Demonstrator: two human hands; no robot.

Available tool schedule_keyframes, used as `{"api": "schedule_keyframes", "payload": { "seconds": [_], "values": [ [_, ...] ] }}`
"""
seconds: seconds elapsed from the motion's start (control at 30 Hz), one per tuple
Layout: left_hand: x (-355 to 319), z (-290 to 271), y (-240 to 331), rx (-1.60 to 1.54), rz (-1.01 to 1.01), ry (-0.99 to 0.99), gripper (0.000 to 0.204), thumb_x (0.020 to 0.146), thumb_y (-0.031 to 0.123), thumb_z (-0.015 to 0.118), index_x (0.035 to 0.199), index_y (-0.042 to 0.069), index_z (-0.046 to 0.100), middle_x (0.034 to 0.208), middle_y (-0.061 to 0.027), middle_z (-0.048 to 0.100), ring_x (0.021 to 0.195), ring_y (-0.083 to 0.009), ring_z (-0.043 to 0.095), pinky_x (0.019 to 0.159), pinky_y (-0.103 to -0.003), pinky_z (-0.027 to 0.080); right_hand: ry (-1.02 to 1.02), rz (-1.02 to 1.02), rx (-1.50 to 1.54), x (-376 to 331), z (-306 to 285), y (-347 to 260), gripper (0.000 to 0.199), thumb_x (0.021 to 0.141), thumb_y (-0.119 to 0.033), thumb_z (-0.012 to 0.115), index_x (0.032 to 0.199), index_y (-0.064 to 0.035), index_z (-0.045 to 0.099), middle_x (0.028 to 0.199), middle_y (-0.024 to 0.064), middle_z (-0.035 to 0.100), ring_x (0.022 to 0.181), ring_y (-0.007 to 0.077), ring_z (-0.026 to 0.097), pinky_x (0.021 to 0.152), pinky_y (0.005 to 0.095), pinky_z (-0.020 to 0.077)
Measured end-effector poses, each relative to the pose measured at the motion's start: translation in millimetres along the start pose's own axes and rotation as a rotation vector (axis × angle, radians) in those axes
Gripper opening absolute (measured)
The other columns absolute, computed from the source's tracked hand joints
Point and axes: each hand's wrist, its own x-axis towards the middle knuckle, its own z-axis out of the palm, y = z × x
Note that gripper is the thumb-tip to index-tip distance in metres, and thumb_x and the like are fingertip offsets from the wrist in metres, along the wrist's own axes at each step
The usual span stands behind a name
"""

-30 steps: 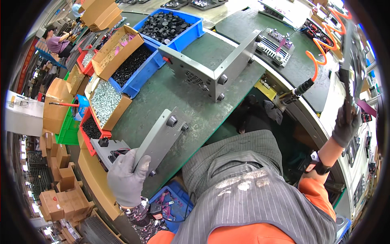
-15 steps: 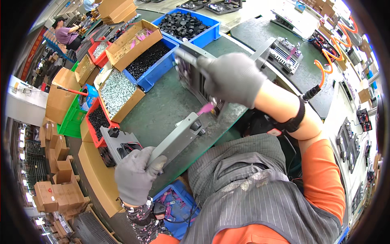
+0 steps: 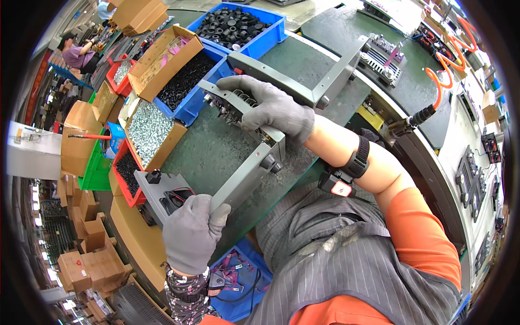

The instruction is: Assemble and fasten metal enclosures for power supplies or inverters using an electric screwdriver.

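Observation:
My gloved left hand (image 3: 194,235) is closed on the near corner of a grey metal frame (image 3: 242,179). One arm of this frame runs back along the bench and carries a black fan (image 3: 179,196). A black round knob or foot (image 3: 271,162) sticks out near its other end. My gloved right hand (image 3: 273,111) is wrapped over a grey metal plate assembly (image 3: 246,98) with coil springs and small dark parts along it. The assembly's near end meets the frame close to the knob; whether they are joined I cannot tell. My palm covers its middle.
Behind my right hand lies an angled grey frame (image 3: 309,93). Blue bins hold black round caps (image 3: 233,26) and small black parts (image 3: 187,80); a carton holds silver screws (image 3: 149,127). At right hangs a power screwdriver (image 3: 411,123) on an orange coiled hose. A blue bin (image 3: 241,300) stands below.
My right hand has moved left and slightly down with the plate assembly, now turned to show its springs. The angled frame behind shows more fully. My left hand keeps its grip.

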Motion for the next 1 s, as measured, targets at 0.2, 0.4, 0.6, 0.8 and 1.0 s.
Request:
{"api": "schedule_keyframes", "payload": {
  "seconds": [0.2,0.4,0.6,0.8,1.0],
  "values": [
    [6,1,4,0.002,0.003,-0.066,0.035,0.088,0.038,0.055,0.077,0.006,0.046,0.067,-0.0123,0.050,0.060,-0.0335,0.055,0.050,-0.041,0.043,0.073,-0.080,-0.236,2,4,5,0.058,0.061,-0.002,0.059,0.119,-0.0064,0.054,0.099,0.0059,0.056,0.090,0.0118,0.052,0.077,0.0237,0.0450],
    [9,-1,7,0.015,-0.014,-0.073,0.033,0.091,0.038,0.051,0.083,0.006,0.048,0.068,-0.0157,0.052,0.065,-0.0388,0.053,0.054,-0.045,0.040,0.047,-0.031,-0.148,-1,5,-5,0.050,0.059,-0.009,0.063,0.108,-0.0101,0.062,0.096,0.0083,0.059,0.082,0.0161,0.058,0.073,0.0288,0.0496],
    [27,-15,7,-0.145,0.080,-0.114,0.056,0.087,0.055,0.046,0.105,0.003,0.053,0.092,-0.0173,0.057,0.084,-0.0361,0.057,0.070,-0.043,0.045,0.131,-0.250,-0.152,-38,-10,1,0.048,0.088,-0.026,0.056,0.127,-0.0012,0.045,0.114,0.0088,0.055,0.103,0.0143,0.051,0.088,0.0285,0.0425],
    [95,-46,40,0.139,0.344,0.107,0.064,0.085,0.048,0.055,0.125,-0.001,0.045,0.118,-0.0208,0.052,0.110,-0.0370,0.049,0.094,-0.042,0.039,-0.173,-0.309,-0.350,-152,-85,9,0.032,0.077,-0.014,0.065,0.106,-0.0013,0.058,0.106,0.0115,0.058,0.098,0.0218,0.057,0.085,0.0337,0.0456],
    [165,-13,83,0.011,0.522,0.016,0.054,0.085,0.036,0.058,0.124,0.001,0.046,0.115,-0.0194,0.054,0.108,-0.0355,0.051,0.092,-0.043,0.040,-0.152,0.237,0.022,-258,-211,-41,0.043,0.072,-0.022,0.071,0.099,0.0085,0.059,0.084,0.0154,0.064,0.078,0.0231,0.065,0.069,0.0298,0.0527]
  ]
}}
